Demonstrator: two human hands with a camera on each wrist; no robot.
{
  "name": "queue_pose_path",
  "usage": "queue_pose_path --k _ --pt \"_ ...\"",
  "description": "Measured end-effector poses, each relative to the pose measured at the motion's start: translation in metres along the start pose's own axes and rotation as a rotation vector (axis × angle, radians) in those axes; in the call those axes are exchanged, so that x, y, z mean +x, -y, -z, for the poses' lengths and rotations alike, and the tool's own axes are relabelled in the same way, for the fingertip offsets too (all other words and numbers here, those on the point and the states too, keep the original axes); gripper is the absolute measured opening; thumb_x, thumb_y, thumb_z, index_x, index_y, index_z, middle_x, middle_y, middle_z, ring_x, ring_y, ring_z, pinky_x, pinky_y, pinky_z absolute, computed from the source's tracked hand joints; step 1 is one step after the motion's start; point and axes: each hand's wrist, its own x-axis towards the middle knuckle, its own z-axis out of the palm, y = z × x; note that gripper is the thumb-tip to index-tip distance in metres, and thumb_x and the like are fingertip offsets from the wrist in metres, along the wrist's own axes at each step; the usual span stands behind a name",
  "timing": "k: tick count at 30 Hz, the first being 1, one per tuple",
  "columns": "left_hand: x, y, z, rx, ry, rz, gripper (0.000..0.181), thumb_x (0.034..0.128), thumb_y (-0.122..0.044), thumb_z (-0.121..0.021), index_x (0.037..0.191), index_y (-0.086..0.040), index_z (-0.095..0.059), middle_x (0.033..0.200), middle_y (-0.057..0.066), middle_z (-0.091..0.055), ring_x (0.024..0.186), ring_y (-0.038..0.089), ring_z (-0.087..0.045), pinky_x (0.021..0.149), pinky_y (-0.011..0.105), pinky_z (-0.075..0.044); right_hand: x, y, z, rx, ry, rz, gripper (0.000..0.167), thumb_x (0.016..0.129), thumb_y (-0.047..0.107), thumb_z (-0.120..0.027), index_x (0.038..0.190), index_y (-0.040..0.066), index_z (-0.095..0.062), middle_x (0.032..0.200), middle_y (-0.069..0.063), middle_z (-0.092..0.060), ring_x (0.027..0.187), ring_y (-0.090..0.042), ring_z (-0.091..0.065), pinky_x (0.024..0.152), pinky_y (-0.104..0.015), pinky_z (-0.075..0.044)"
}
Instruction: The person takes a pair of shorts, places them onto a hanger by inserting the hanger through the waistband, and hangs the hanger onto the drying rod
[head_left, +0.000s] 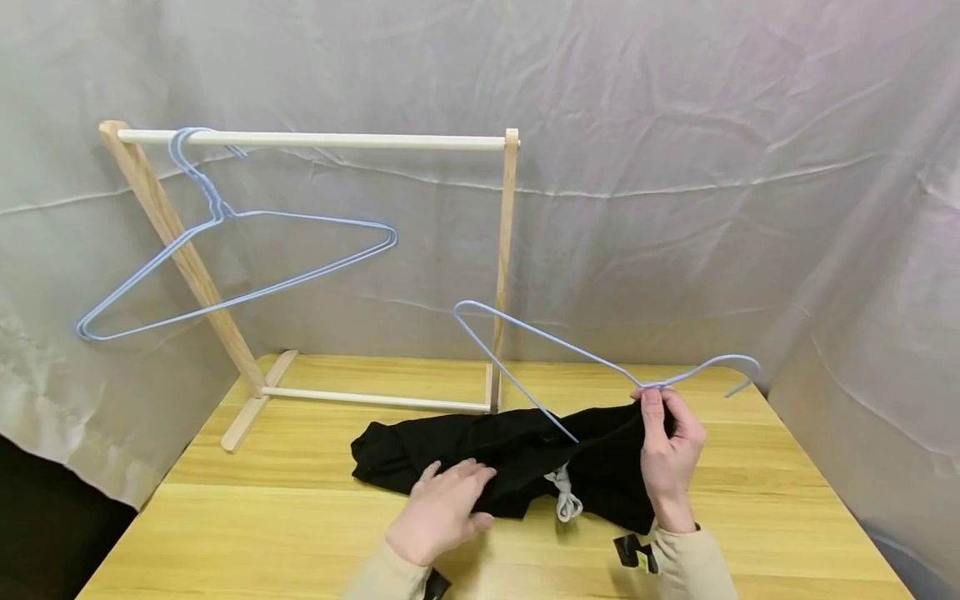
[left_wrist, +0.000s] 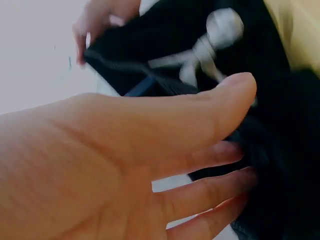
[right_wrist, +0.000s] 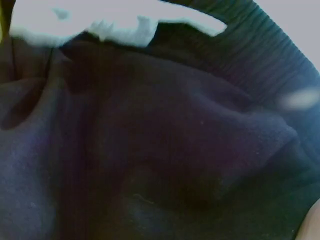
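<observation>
Matt cloth garment [head_left: 517,467], smooth hanger [head_left: 555,337]

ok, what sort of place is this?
Probably a staged tabletop setup indoors: grey cloth hung behind a table, with a clothes rack standing on it, holding blue hangers.

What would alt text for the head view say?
A right hand pinches a blue hanger partly inside a black garment; the left hand is at its near side. Behind, more blue hangers hang from a rack.
</observation>
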Motion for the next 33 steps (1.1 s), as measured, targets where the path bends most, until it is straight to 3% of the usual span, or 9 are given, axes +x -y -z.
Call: queue_pose_path --k 2,4,8,10,14,17,24,29,33 --pt "0.001 0.006 0.002 0.005 0.006 -0.014 0.045 0.0861 -0.025 -0.079 0.128 -0.012 -0.067 0.126 0.001 -0.072 0.117 0.021 -0.067 0.094 0.045 -0.053 0.000 0.000 0.000 0.008 -0.016 0.002 0.023 0.097 -0.007 -0.052 0.079 -0.019 -0.061 0.082 0.017 -0.068 0.080 0.003 -0.061 0.076 -0.012 -0.046" --pt "0.003 0.009 0.002 -0.007 0.053 -0.037 0.041 0.0878 -0.020 -0.077 0.127 -0.012 -0.067 0.122 0.001 -0.073 0.107 0.019 -0.070 0.086 0.037 -0.055 0.001 0.000 0.001 0.013 -0.026 0.000 0.024 0.097 -0.007 -0.053 0.079 -0.019 -0.060 0.083 0.017 -0.068 0.080 0.003 -0.062 0.076 -0.012 -0.047" --pt "0.009 0.013 0.000 -0.066 0.148 -0.030 0.042 0.0894 -0.006 -0.072 0.130 -0.011 -0.065 0.124 0.004 -0.072 0.106 0.023 -0.071 0.092 0.045 -0.055 0.002 0.000 0.001 0.019 -0.042 -0.006 0.024 0.098 -0.007 -0.052 0.079 -0.020 -0.060 0.082 0.018 -0.069 0.078 0.003 -0.061 0.074 -0.012 -0.046" --pt "0.010 0.016 -0.003 -0.068 0.163 -0.013 0.043 0.0892 -0.004 -0.071 0.131 -0.010 -0.064 0.126 0.005 -0.072 0.110 0.026 -0.069 0.097 0.051 -0.052 0.002 -0.001 0.001 0.025 -0.050 -0.008 0.024 0.098 -0.007 -0.052 0.079 -0.020 -0.059 0.082 0.018 -0.069 0.077 0.003 -0.059 0.072 -0.012 -0.045" --pt "0.013 0.027 -0.004 -0.119 0.161 0.006 0.039 0.0929 -0.008 -0.068 0.131 -0.009 -0.065 0.125 0.007 -0.072 0.099 0.021 -0.070 0.088 0.040 -0.055 0.002 -0.001 0.002 0.029 -0.062 -0.010 0.024 0.098 -0.007 -0.053 0.079 -0.021 -0.059 0.082 0.017 -0.069 0.076 0.003 -0.059 0.071 -0.012 -0.045" --pt "0.013 0.037 -0.001 -0.187 0.129 0.026 0.031 0.0971 -0.014 -0.064 0.128 -0.010 -0.067 0.123 0.008 -0.073 0.093 0.018 -0.070 0.081 0.035 -0.055 0.002 -0.001 0.003 0.036 -0.064 -0.011 0.025 0.097 -0.007 -0.053 0.078 -0.021 -0.059 0.082 0.016 -0.069 0.077 0.002 -0.061 0.071 -0.012 -0.045" --pt "0.005 0.055 0.015 -0.285 0.007 0.050 0.019 0.0994 -0.021 -0.062 0.112 -0.010 -0.072 0.108 0.006 -0.075 0.099 0.026 -0.072 0.083 0.047 -0.056 0.002 0.000 0.003 0.059 -0.044 -0.015 0.024 0.097 -0.008 -0.053 0.077 -0.022 -0.057 0.081 0.016 -0.069 0.078 0.001 -0.062 0.072 -0.012 -0.046" --pt "0.003 0.066 0.023 -0.254 -0.106 0.032 0.017 0.0989 -0.026 -0.063 0.105 -0.013 -0.073 0.102 0.002 -0.076 0.098 0.024 -0.071 0.084 0.044 -0.056 0.002 0.000 0.004 0.090 -0.024 -0.024 0.024 0.097 -0.009 -0.053 0.076 -0.021 -0.056 0.080 0.015 -0.070 0.077 0.001 -0.062 0.072 -0.012 -0.047" --pt "0.000 0.072 0.028 -0.213 -0.255 0.011 0.016 0.0964 -0.029 -0.067 0.101 -0.015 -0.074 0.098 -0.001 -0.076 0.095 0.020 -0.073 0.083 0.039 -0.057 0.001 -0.001 0.005 0.098 0.004 -0.027 0.024 0.097 -0.009 -0.053 0.076 -0.021 -0.056 0.080 0.015 -0.070 0.075 0.002 -0.062 0.071 -0.011 -0.047"
